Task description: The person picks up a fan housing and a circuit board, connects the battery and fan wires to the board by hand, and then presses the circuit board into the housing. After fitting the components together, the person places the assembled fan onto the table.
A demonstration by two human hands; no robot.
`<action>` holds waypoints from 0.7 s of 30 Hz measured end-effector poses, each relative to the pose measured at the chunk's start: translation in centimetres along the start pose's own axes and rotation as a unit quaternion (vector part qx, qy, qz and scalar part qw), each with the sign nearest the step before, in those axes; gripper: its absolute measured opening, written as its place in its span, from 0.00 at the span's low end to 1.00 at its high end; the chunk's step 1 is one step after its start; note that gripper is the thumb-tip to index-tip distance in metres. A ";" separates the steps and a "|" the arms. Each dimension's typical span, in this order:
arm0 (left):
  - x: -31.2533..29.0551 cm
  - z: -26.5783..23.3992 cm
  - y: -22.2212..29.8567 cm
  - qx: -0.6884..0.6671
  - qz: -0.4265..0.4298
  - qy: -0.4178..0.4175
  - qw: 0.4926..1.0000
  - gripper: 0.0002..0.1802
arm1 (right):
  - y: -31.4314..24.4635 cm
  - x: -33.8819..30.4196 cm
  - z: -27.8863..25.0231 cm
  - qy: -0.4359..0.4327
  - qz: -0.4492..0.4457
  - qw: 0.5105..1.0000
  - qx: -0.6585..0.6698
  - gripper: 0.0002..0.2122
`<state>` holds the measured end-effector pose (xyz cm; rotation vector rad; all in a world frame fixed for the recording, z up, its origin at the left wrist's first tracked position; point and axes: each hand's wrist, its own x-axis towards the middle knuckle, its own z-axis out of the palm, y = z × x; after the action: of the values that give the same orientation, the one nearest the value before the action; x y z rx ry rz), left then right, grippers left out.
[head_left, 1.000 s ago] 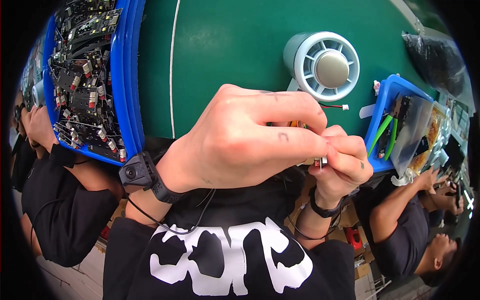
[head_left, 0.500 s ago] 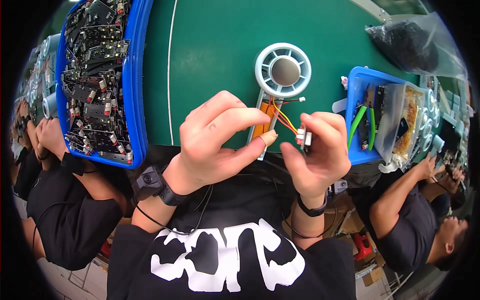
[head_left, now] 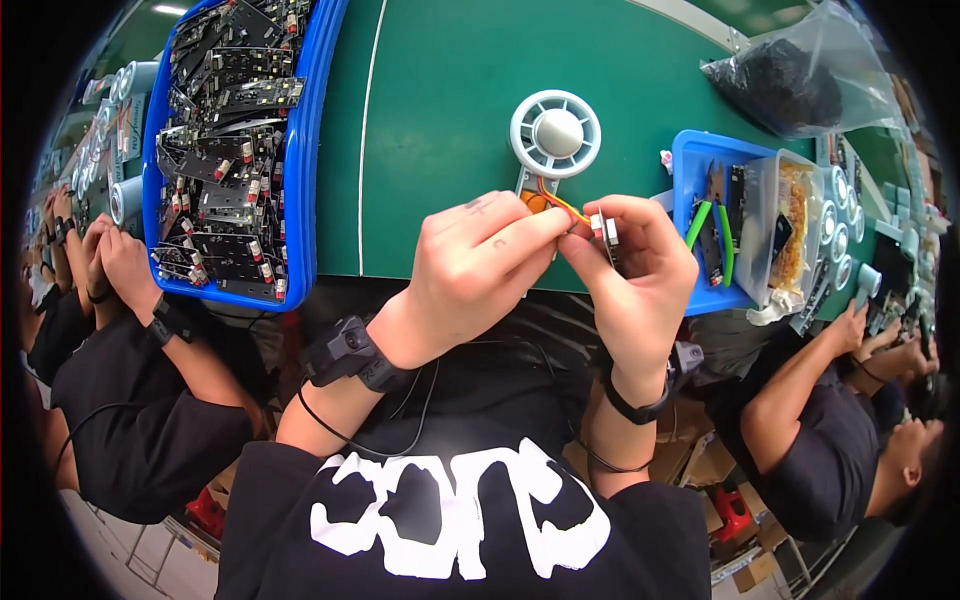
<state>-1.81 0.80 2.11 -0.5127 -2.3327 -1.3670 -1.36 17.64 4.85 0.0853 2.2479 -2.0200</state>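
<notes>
A pale blue handheld fan (head_left: 556, 135) lies on the green table, its round grille with a silver centre facing up. Below the grille, an orange block (head_left: 537, 202) shows in its open handle, partly covered by my left hand. Red and yellow wires (head_left: 563, 204) run from the fan to a small circuit board (head_left: 612, 242) with white connectors. My right hand (head_left: 640, 275) grips this board between thumb and fingers. My left hand (head_left: 485, 265) is closed, its fingertips pinched at the wires beside the board's connectors. The exact spot it pinches is partly hidden.
On the left stands a blue bin (head_left: 305, 170) full of black circuit boards. A blue tray (head_left: 690, 150) at right holds green-handled pliers (head_left: 727, 245) and a clear box (head_left: 765, 215). Behind it lies a plastic bag (head_left: 790, 85) with black contents. Co-workers sit at both sides.
My left hand has moved right, from over the handle to the wires by the board, and its fingers have closed. The short loose lead with a white plug no longer shows.
</notes>
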 end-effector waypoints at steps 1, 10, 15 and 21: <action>0.2 0.1 -0.4 0.000 0.022 -0.004 1.000 0.14 | 0.2 0.0 -0.1 0.001 0.000 1.000 0.000 0.19; 1.2 -0.9 -0.7 -0.012 0.044 -0.045 0.998 0.14 | 2.1 -0.9 -0.4 0.031 -0.047 0.980 0.191 0.18; 1.6 -0.6 -0.2 0.007 0.071 -0.033 0.997 0.13 | 4.2 -2.5 0.1 0.049 -0.145 0.987 0.037 0.19; 1.5 -0.6 0.0 0.049 0.088 -0.045 0.994 0.12 | 3.7 -3.0 0.4 0.064 -0.127 0.990 0.022 0.19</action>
<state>-3.04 0.51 3.16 -0.7449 -2.3479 -1.1658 2.09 17.73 1.54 -0.0737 2.4002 -2.2512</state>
